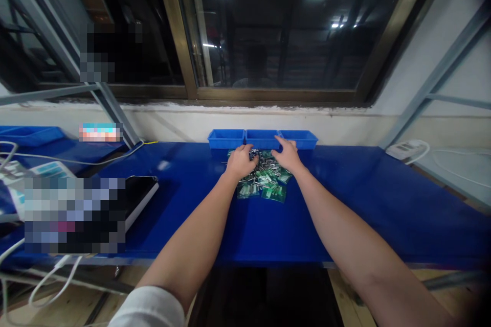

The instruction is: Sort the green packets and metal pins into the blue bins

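L hand & R hand at green pkts, worktop.
Both grips apart; print on white box, far R, too sm. to read.

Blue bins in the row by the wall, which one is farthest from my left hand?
The rightmost blue bin, at the row's right-hand end; the middle bin and leftmost bin are both closer to your left hand.

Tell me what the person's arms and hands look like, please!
The left hand and right hand wear no gloves, and I see no watch. A white sleeve covers part of the left arm; the right arm shows no sleeve.
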A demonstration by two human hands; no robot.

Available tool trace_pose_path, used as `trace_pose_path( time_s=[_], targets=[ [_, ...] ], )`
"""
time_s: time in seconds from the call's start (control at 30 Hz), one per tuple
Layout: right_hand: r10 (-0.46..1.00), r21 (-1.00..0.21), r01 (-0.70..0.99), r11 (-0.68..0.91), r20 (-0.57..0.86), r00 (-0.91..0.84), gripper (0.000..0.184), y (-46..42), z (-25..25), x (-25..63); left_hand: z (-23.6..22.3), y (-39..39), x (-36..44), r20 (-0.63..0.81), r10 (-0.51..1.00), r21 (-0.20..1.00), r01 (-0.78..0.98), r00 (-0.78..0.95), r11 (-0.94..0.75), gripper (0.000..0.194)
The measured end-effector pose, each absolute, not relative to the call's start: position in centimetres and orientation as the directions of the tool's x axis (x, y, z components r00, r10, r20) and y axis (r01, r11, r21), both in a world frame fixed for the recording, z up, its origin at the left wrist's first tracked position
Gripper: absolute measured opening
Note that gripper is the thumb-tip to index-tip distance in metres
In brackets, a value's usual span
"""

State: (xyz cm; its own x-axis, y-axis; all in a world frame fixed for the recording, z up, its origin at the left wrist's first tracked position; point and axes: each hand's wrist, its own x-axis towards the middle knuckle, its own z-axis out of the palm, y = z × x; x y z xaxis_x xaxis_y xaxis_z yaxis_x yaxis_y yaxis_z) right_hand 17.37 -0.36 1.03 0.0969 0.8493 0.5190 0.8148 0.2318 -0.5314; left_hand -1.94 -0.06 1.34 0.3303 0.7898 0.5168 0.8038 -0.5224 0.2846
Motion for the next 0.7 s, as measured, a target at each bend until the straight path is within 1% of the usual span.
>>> trace_pose_path(
  time_s=[0.1, 0.2, 0.3, 0.37, 0.43, 0.57, 0.7],
  targets=[
    [0.849, -0.528, 0.811, 0.252, 0.523, 0.077, 0.047, -0.4, 0.9, 17.4, 1.6, -0.3, -2.0, 0.488, 0.801, 0.245, 0.826, 0.347, -0.508, 0.045],
    [0.87, -0.514, 0.827, 0.227, 0.489, 0.065, 0.038, -0.6, 0.8, 17.4, 1.6, -0.4, -2.1, 0.459, 0.816, 0.226, 0.841, 0.353, -0.491, 0.045],
    [0.913, -0.471, 0.864, 0.177, 0.407, 0.035, 0.036, -1.0, 0.6, 17.1, 1.5, -0.4, -2.1, 0.427, 0.823, 0.209, 0.845, 0.374, -0.493, 0.044],
    [0.94, -0.434, 0.885, 0.167, 0.34, -0.011, 0.037, -1.3, 0.5, 16.8, 1.4, -0.4, -2.1, 0.393, 0.819, 0.195, 0.832, 0.419, -0.519, 0.044],
    [0.952, -0.414, 0.894, 0.172, 0.303, -0.043, 0.034, -1.5, 0.4, 16.6, 1.3, -0.5, -2.0, 0.351, 0.812, 0.185, 0.815, 0.467, -0.549, 0.045],
    [0.939, -0.419, 0.881, 0.219, 0.335, -0.074, 0.022, -1.4, 0.5, 16.3, 1.0, -0.5, -1.8, 0.297, 0.813, 0.201, 0.8, 0.501, -0.566, 0.047],
    [0.927, -0.443, 0.853, 0.276, 0.357, -0.114, 0.015, -1.0, 0.5, 16.4, 0.9, -0.4, -1.9, 0.279, 0.825, 0.229, 0.8, 0.491, -0.554, 0.049]
  ],
)
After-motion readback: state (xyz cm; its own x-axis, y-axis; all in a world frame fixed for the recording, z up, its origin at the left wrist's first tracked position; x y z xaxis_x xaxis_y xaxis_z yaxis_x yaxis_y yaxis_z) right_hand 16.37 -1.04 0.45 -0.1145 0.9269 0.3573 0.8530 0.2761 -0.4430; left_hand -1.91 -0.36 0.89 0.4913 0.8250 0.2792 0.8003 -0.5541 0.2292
